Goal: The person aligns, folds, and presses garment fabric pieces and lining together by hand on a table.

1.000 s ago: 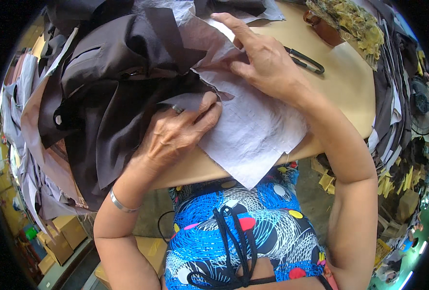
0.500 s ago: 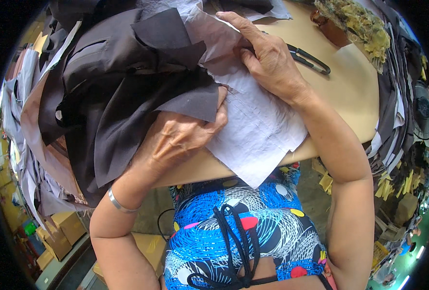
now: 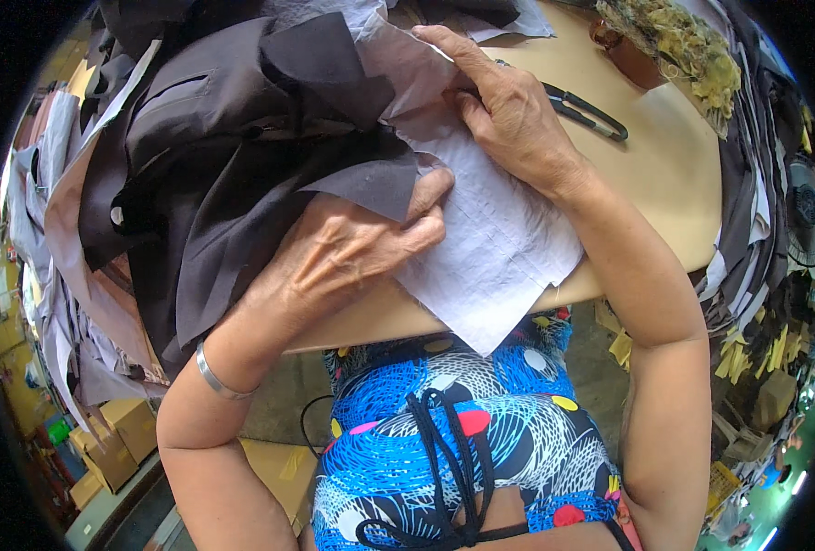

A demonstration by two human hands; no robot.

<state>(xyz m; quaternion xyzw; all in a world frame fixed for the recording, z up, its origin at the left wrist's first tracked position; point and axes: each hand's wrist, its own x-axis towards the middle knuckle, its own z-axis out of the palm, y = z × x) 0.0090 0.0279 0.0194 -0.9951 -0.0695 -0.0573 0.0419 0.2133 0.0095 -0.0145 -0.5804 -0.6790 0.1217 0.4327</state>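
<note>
A dark, nearly black garment piece with a slit-like pocket opening lies in folds at the left. Beside it, a white cloth spreads over the tan tabletop, one corner hanging past the near edge. My right hand holds the upper part of this cloth, its index finger stretched along the edge and the other fingers curled. My left hand is closed, thumb and index together where dark and white fabric meet. A dark flap covers part of it, and what its fingertips grip is hidden.
A black loop-shaped tool lies on the tan tabletop, just right of my right hand. Yellowish tangled scraps sit at the far right. Layered cloth hangs along both sides, and cardboard boxes stand at lower left.
My left hand has shifted a little to the right, and its fingertips now reach over the white cloth. The dark fabric moved slightly. My right hand is practically still.
</note>
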